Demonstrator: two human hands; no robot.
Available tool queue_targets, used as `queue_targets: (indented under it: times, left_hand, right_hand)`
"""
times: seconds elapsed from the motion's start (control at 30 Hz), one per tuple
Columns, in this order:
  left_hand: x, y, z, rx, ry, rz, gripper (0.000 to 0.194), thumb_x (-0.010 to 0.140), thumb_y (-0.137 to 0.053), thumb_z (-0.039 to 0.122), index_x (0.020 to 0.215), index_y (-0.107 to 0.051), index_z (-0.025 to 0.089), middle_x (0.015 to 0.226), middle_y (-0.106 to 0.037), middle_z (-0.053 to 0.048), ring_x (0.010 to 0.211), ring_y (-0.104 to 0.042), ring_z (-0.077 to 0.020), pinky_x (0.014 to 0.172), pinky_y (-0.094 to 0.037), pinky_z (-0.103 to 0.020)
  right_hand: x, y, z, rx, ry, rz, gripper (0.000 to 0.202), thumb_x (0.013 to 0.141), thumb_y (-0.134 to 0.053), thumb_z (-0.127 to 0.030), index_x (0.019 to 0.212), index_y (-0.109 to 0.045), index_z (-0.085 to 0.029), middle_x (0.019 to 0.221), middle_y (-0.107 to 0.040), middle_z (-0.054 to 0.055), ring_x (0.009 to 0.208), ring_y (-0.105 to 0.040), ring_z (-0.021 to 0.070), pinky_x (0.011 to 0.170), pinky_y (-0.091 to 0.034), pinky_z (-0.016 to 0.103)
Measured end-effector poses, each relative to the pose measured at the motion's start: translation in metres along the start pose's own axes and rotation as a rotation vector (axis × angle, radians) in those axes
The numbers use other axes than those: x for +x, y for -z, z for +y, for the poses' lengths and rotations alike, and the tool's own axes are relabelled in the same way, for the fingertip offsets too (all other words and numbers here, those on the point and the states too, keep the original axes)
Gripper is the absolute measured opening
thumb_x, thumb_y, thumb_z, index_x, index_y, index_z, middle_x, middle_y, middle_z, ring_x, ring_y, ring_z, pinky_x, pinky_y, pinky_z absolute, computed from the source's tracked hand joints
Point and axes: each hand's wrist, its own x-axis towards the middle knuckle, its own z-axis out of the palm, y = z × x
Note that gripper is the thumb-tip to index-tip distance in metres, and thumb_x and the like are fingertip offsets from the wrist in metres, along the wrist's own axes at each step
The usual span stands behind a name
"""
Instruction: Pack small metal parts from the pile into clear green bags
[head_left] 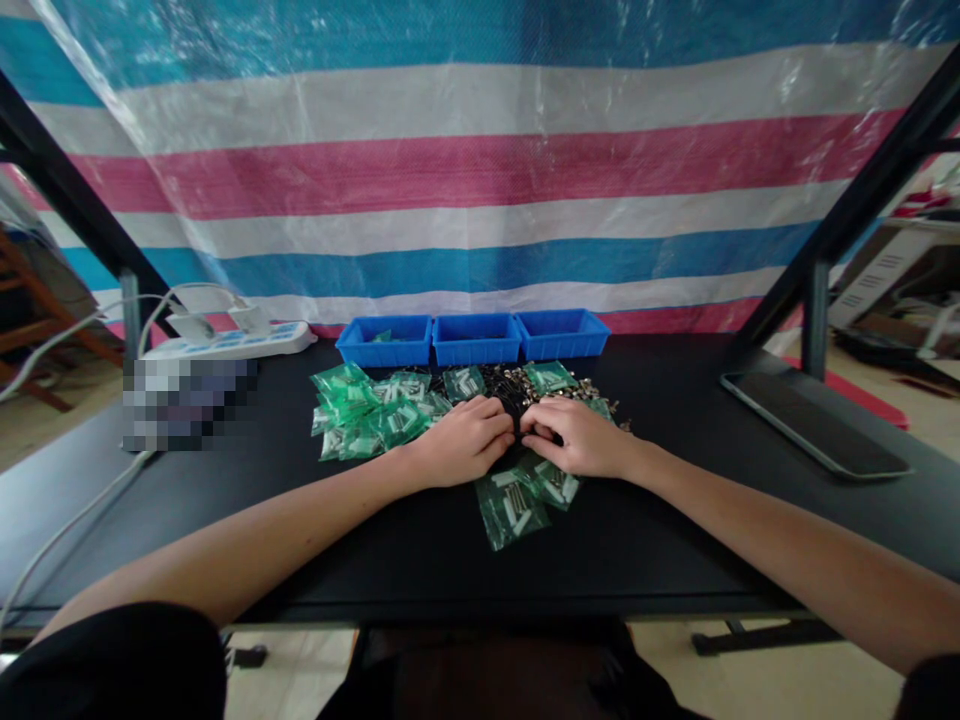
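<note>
My left hand [471,438] and my right hand [571,436] face each other at the middle of the black table, with a narrow gap between them. The fingers of both are curled closed, and whatever they pinch is too small to make out. Just beyond them lie a pile of small black screws [504,383] and a scatter of brassy metal pieces [592,390]. Two clear green bags holding white plugs and screws, one of them the front bag [513,508], rest just below my hands. A heap of similar green bags [367,412] sits left of my left hand.
Three blue trays, left [385,352], middle [477,350] and right [564,343], stand along the back edge of the table [360,570]. A phone [814,423] lies at the right. A power strip [281,340] with cables and a pixelated object [187,402] are at the left.
</note>
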Motion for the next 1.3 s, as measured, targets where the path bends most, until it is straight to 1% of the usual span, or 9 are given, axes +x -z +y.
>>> queue_targets:
  times: [0.27, 0.53, 0.9, 1.1, 1.3]
  left_hand:
    - [0.0002, -0.0003, -0.0003, 0.001, -0.005, 0.001, 0.027, 0.094, -0.033, 0.026, 0.087, -0.057, 0.015, 0.086, -0.053, -0.006, 0.083, -0.048, -0.0181, 0.081, -0.041, -0.033]
    - [0.0, -0.0011, -0.0005, -0.005, 0.001, 0.011, 0.026, 0.094, -0.034, 0.026, 0.087, -0.056, 0.015, 0.086, -0.053, -0.006, 0.083, -0.048, -0.0181, 0.081, -0.041, -0.033]
    - [0.0004, -0.001, -0.0006, 0.01, -0.006, 0.007, 0.027, 0.094, -0.034, 0.026, 0.086, -0.057, 0.015, 0.086, -0.053, -0.006, 0.082, -0.048, -0.0182, 0.08, -0.041, -0.033]
    - [0.0008, -0.0008, 0.0, 0.016, 0.006, 0.008, 0.026, 0.094, -0.034, 0.026, 0.086, -0.056, 0.014, 0.086, -0.053, -0.006, 0.082, -0.047, -0.0183, 0.08, -0.041, -0.033]
    - [0.0007, -0.0002, 0.0003, 0.009, 0.001, 0.009, 0.03, 0.096, -0.03, 0.027, 0.086, -0.055, 0.015, 0.085, -0.053, -0.006, 0.081, -0.047, -0.0181, 0.079, -0.041, -0.034]
  right_hand:
    - [-0.0003, -0.0004, 0.0002, -0.009, 0.006, 0.013, 0.005, 0.082, -0.057, -0.018, 0.079, -0.053, -0.018, 0.059, -0.044, -0.004, 0.063, -0.045, 0.0139, 0.065, -0.035, 0.027]
    - [0.0002, 0.0009, -0.0009, 0.003, 0.005, 0.018, 0.007, 0.085, -0.052, -0.019, 0.079, -0.054, -0.018, 0.062, -0.049, -0.002, 0.065, -0.048, 0.0146, 0.067, -0.036, 0.028]
    - [-0.0003, 0.0002, -0.0003, -0.003, 0.009, 0.027, 0.006, 0.08, -0.057, -0.017, 0.077, -0.052, -0.019, 0.057, -0.042, -0.005, 0.061, -0.044, 0.0129, 0.063, -0.033, 0.025]
    - [-0.0008, -0.0001, -0.0004, -0.002, 0.002, 0.035, 0.007, 0.08, -0.058, -0.018, 0.077, -0.052, -0.019, 0.057, -0.043, -0.005, 0.062, -0.045, 0.0132, 0.063, -0.034, 0.025]
    - [-0.0005, -0.0009, 0.0008, 0.001, 0.005, 0.049, 0.004, 0.081, -0.058, -0.018, 0.081, -0.054, -0.019, 0.057, -0.046, -0.004, 0.063, -0.047, 0.0138, 0.064, -0.036, 0.025]
